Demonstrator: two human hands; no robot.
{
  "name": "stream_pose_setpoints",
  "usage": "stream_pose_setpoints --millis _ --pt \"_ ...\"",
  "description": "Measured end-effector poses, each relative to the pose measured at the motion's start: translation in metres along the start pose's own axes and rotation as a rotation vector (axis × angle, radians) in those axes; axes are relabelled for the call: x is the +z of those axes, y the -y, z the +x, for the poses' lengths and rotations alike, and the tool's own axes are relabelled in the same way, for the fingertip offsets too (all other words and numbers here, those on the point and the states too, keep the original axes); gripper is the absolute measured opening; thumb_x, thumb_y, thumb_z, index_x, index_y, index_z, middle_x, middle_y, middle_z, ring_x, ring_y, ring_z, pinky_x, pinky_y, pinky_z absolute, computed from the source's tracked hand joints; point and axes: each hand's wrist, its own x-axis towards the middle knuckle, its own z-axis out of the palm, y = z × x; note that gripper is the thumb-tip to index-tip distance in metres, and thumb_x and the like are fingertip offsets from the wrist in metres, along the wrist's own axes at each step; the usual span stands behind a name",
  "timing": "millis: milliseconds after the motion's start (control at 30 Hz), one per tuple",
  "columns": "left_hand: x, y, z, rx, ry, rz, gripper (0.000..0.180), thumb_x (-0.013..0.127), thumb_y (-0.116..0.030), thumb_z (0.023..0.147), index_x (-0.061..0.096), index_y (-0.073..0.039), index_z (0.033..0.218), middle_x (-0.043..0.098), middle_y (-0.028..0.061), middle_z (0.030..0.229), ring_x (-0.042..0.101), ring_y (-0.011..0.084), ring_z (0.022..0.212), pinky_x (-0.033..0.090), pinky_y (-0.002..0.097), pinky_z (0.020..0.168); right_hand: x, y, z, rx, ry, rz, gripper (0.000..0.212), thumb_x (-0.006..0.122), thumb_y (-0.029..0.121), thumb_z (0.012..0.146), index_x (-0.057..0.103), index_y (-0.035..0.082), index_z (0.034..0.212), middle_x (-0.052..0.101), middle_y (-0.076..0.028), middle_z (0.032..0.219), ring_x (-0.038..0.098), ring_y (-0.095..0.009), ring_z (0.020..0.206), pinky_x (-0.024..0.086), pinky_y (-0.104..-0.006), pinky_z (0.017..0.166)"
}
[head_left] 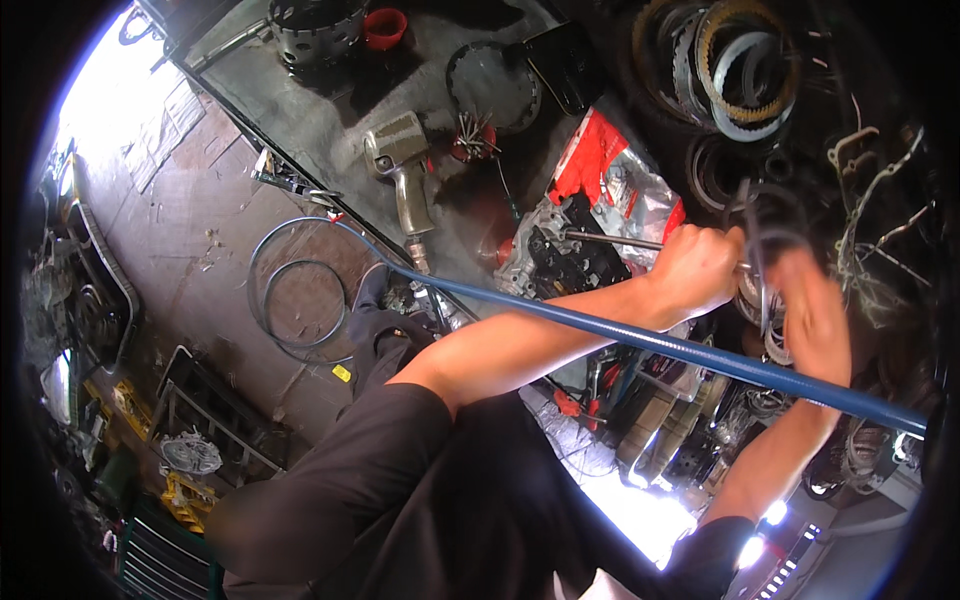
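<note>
My left hand (695, 268) is closed in a fist at the right side of the bench. A slim metal rod (612, 239) runs leftward out of the fist; its other end is hidden in the fingers. Just right of it is my right hand (812, 305), its fingers smeared by motion. A dark ring (775, 205), blurred as well, shows at the right fingers; whether they grip it is unclear. Beneath the rod lies a dark mechanical part with a grey metal housing (520, 262), beside a red and clear plastic bag (592, 150).
A blue hose (600, 328) crosses over my left forearm and in front of my right. On the bench are an impact wrench (400, 170), a red cup (384, 30), a perforated drum (315, 35) and several toothed rings (740, 60). A metal frame (215, 410) stands on the floor.
</note>
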Motion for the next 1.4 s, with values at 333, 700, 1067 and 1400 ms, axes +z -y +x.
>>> stream_pose_setpoints --millis 333,700,1067,1400 --pt "-0.002 0.003 -0.003 -0.02 0.011 0.015 0.015 0.07 -0.013 0.079 0.063 0.0 0.083 0.068 0.0221 0.071 0.068 0.0447 0.067 0.056 0.0522 0.062 -0.004 -0.02 0.001 -0.181 -0.175 -0.118 0.009 0.065 0.007 0.101 0.066 0.001 0.107 0.072 -0.005 0.094 0.061 -0.01 0.073 0.048 -0.0243 0.069" --pt "-0.02 0.022 -0.008 0.008 0.104 -0.02 0.02 0.069 -0.014 0.08 0.062 0.001 0.09 0.067 0.0222 0.079 0.068 0.0444 0.076 0.056 0.0514 0.07 -0.004 -0.018 0.022 -0.491 0.153 -0.446 0.055 0.072 -0.004 0.073 0.061 0.002 0.126 0.061 -0.018 0.133 0.054 -0.039 0.13 0.039 -0.0467 0.116" --pt "-0.105 0.139 -0.098 -0.352 0.058 0.337 0.102 0.094 -0.031 0.065 0.043 0.007 0.144 0.044 0.0274 0.146 0.039 0.0463 0.138 0.036 0.0482 0.117 0.033 -0.05 0.042 -0.431 0.301 -0.247 0.02 0.079 0.01 0.08 0.067 0.001 0.093 0.066 -0.019 0.076 0.065 -0.04 0.071 0.051 -0.0431 0.063" --pt "-0.097 0.177 -0.115 -0.649 0.137 0.014 0.115 0.099 -0.02 0.051 0.042 0.002 0.149 0.052 0.0239 0.144 0.05 0.0411 0.135 0.043 0.0432 0.113 0.061 -0.056 0.042 -0.24 0.038 -0.19 0.027 0.074 0.016 0.094 0.065 -0.003 0.076 0.056 -0.012 0.059 0.049 -0.017 0.051 0.04 -0.032 0.053"
